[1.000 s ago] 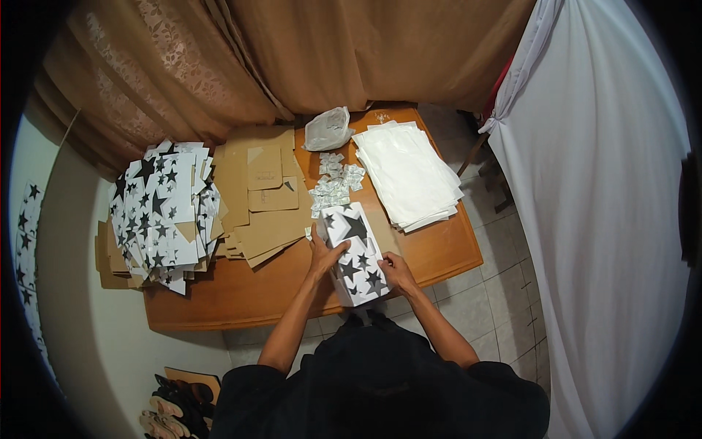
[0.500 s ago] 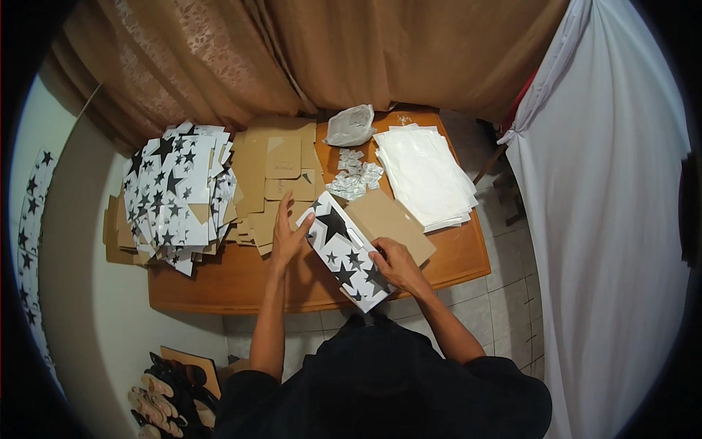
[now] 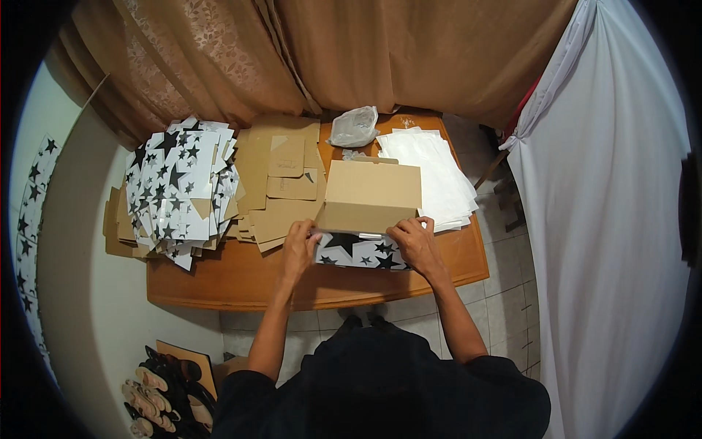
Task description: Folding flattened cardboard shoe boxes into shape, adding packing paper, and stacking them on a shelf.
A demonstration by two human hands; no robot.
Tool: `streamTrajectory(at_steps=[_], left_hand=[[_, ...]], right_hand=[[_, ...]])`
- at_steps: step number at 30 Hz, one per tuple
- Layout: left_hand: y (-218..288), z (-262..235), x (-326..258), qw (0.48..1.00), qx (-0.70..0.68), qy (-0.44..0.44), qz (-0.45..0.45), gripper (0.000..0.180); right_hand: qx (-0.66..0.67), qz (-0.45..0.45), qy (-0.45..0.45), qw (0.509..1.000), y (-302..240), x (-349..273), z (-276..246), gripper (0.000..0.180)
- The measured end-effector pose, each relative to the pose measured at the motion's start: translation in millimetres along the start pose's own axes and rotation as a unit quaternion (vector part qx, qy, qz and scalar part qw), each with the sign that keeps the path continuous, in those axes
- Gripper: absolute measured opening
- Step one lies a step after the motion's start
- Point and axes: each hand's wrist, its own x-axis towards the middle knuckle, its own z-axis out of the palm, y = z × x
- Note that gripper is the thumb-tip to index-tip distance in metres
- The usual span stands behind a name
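A cardboard box stands near the table's front edge, its front wall [image 3: 358, 254] white with black stars. Its plain brown lid [image 3: 373, 184] is raised at the far side. My left hand [image 3: 300, 245] grips the box at its front left corner, thumb and fingers closed on the rim. At the front right corner my right hand [image 3: 415, 241] is closed on the box in the same way. The raised lid mostly covers the small silvery packets [image 3: 353, 155] behind it. The box's floor cannot be seen well.
On the left lies a tall heap of flattened star-printed cartons [image 3: 175, 190], beside plain brown cardboard sheets [image 3: 256, 161]. Behind the box sits a clear plastic bag [image 3: 355, 126]; white paper sheets [image 3: 442, 179] are stacked at the right. Shoes [image 3: 157, 395] stand on the floor, lower left.
The box has turned from a slant to face me squarely, and its brown lid now stands up at the back. My left hand, open before, has closed on the left corner.
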Motion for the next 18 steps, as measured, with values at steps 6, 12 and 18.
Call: streamTrajectory(at_steps=[6,12,18], left_hand=[[-21.2,55.0,-61.4,0.998,-0.039,0.043,-0.01,0.018],[-69.0,92.5,-112.1,0.998,-0.021,0.067,0.005,0.013],[-73.5,99.2,-130.5,0.999,-0.033,0.012,-0.02,0.024]], right_hand=[[0.078,0.022,-0.018,0.997,21.9,-49.8,46.7,0.026],[0.08,0.009,-0.049,0.996,22.7,-91.7,95.9,0.031],[0.08,0.023,-0.103,0.991,28.1,-103.0,109.7,0.037]])
